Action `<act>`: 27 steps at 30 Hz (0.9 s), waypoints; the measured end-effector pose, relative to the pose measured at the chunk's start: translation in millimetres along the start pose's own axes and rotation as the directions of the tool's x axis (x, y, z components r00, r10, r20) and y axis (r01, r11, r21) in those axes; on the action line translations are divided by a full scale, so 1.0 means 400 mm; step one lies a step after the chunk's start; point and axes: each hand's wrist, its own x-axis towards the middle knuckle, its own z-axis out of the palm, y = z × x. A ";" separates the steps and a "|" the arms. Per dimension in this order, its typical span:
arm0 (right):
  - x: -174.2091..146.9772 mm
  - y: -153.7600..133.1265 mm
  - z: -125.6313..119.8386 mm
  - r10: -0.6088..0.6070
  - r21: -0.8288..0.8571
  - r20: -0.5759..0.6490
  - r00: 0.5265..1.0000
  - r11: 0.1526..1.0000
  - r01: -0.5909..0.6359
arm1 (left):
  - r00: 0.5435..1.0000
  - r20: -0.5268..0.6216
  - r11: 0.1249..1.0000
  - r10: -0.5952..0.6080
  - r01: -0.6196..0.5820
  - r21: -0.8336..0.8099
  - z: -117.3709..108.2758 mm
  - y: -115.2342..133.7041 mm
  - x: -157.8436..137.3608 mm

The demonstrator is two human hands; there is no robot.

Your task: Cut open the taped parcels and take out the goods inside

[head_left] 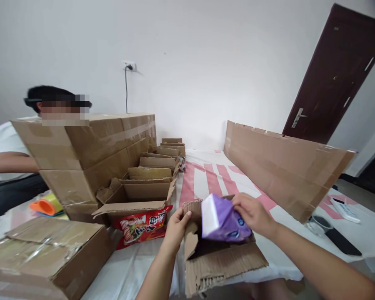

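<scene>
A purple and white soft pack [225, 218], which looks like a pack of tissues, is tilted over an open cardboard box [225, 264]. My right hand [253, 212] pinches the pack by its upper right corner. With its thumb and fingers, my left hand [177, 227] grips the left side of the same box near a raised flap. The pack's lower part is at the box opening, and it hides most of the inside. Just left of my left hand, a red food packet [142, 227] with printed characters leans against another open box [146, 192].
A row of open boxes [156, 161] runs back toward the wall. Stacked closed cartons [103, 150] stand at left, with a person [12, 154] behind them. A taped carton [50, 258] lies front left. At right are an upright cardboard panel [284, 166] and a dark phone-like object [343, 242].
</scene>
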 end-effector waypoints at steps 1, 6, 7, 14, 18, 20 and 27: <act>-0.004 0.010 -0.039 0.030 -0.002 -0.115 0.993 1.000 -0.030 | 1.000 -0.009 1.000 0.013 -0.013 0.014 -0.005 0.003 0.002; -0.113 0.123 -0.161 0.179 -0.246 -0.388 0.904 0.926 -0.288 | 0.998 -0.042 0.998 0.045 -0.043 0.040 -0.030 0.016 0.015; -0.149 0.150 -0.159 0.229 -0.277 -0.371 0.900 0.897 -0.343 | 0.998 -0.042 0.998 0.042 -0.040 0.040 -0.032 0.016 0.018; -0.354 0.224 -0.004 0.600 -0.399 0.009 0.800 0.736 -0.547 | 0.990 -0.126 0.997 0.065 -0.060 0.040 -0.012 -0.010 0.030; -0.365 0.193 0.033 0.561 -0.343 -0.061 0.825 0.765 -0.546 | 0.943 -0.252 0.940 0.216 -0.131 0.315 -0.014 0.011 0.005; -0.365 0.172 0.040 0.515 -0.280 -0.058 0.855 0.814 -0.509 | 0.920 -0.243 0.824 0.309 -0.132 0.550 -0.033 0.042 -0.023; -0.349 0.107 0.150 0.419 -0.022 0.070 0.905 0.908 -0.419 | 0.969 0.136 0.766 -0.204 0.072 0.639 -0.070 0.094 -0.102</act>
